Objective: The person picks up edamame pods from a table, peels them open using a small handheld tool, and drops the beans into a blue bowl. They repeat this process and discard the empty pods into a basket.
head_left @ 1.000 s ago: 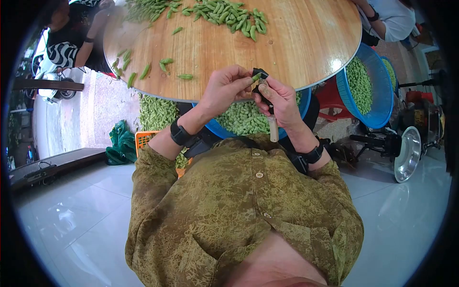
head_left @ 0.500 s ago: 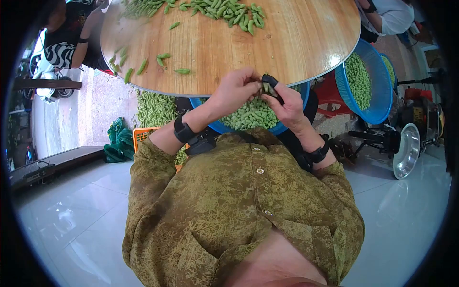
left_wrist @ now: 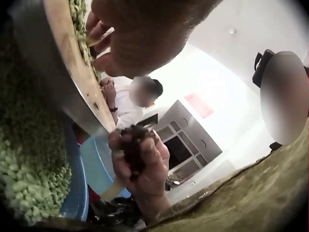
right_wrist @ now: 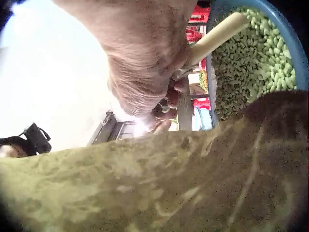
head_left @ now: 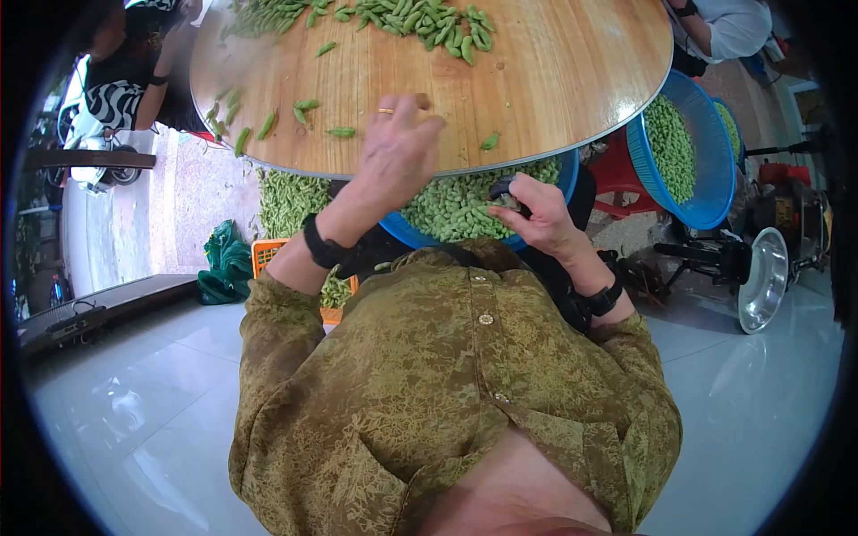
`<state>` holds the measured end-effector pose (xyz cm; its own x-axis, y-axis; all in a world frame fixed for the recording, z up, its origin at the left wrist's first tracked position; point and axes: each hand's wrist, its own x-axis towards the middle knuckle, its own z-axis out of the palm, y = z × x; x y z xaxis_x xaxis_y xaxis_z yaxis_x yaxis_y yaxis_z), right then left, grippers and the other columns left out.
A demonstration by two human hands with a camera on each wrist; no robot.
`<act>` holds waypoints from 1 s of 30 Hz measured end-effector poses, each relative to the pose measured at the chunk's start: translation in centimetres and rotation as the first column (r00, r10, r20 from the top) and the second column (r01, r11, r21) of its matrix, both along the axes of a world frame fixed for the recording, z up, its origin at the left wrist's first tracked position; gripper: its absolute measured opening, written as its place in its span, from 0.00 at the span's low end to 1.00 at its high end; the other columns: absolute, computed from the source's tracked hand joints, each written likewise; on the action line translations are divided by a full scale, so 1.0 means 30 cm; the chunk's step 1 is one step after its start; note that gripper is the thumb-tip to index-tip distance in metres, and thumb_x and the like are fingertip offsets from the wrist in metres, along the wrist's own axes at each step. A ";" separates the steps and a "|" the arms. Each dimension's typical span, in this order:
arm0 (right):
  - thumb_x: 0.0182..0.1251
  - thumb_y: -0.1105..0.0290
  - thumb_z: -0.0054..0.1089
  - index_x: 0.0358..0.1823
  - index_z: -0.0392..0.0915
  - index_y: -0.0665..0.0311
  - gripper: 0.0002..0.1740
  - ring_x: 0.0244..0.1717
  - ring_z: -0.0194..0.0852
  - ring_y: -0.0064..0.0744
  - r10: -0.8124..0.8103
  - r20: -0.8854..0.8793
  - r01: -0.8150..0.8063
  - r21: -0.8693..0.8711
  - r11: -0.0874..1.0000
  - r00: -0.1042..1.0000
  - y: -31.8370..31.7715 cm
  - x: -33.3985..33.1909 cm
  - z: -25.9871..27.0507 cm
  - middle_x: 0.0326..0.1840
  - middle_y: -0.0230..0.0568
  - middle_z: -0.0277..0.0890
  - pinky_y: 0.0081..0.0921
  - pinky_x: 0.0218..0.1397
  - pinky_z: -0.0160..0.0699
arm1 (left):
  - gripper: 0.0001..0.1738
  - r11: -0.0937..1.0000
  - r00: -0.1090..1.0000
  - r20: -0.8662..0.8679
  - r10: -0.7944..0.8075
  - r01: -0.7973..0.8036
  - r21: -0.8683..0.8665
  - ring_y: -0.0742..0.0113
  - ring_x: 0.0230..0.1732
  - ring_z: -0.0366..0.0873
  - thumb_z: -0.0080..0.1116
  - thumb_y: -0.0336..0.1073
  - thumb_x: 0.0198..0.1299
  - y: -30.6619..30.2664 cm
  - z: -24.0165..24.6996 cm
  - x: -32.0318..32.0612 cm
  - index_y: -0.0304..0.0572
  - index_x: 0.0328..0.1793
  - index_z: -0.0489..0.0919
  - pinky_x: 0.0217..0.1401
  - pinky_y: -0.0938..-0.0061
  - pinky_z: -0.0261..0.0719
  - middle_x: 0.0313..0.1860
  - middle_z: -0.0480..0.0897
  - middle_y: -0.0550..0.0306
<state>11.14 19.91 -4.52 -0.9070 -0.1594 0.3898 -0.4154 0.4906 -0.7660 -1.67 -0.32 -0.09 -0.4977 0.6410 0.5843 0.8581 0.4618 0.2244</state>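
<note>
Over the wooden table's near edge, my left hand (head_left: 399,147) reaches out with loosely bent fingers and no object visible in it. Close to it lies a green bean pod (head_left: 340,132). My right hand (head_left: 543,214) is nearer my body, above a blue basin (head_left: 570,179) of shelled green beans (head_left: 456,204). It grips a tool by its pale handle (right_wrist: 219,38), which sticks out below the fist in the right wrist view; the tool's working end is hidden. A black covering (head_left: 502,188) shows at this hand's fingers. A green pod piece (head_left: 490,141) lies on the table.
More pods (head_left: 424,22) are heaped farther across the round table (head_left: 545,71). Another blue basin (head_left: 706,170) of beans stands at the right, near a red stool (head_left: 615,183) and a metal bowl (head_left: 762,281). An orange crate (head_left: 265,253) stands at the left. Other people sit around the table.
My hands were together at the table edge, the left fingers at a pod by the right hand. They have parted: left moved forward and left over the table, right drew back slightly.
</note>
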 end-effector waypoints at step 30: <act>0.75 0.65 0.46 0.57 0.71 0.67 0.16 0.19 0.61 0.14 0.461 0.454 0.152 -0.818 0.555 0.762 -0.085 -0.111 0.038 0.32 0.36 0.75 0.12 0.18 0.58 | 0.05 0.836 0.604 0.705 -0.372 -0.113 0.537 0.80 0.34 0.75 0.61 0.26 0.58 0.024 -0.013 -0.012 0.35 0.40 0.82 0.38 0.85 0.72 0.34 0.82 0.65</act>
<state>7.81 17.36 -3.38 -0.9609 -0.2367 -0.1440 0.2397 -0.4497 -0.8604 -2.04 0.39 -0.50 -0.8339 0.4848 0.2637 0.2889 -0.0237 0.9571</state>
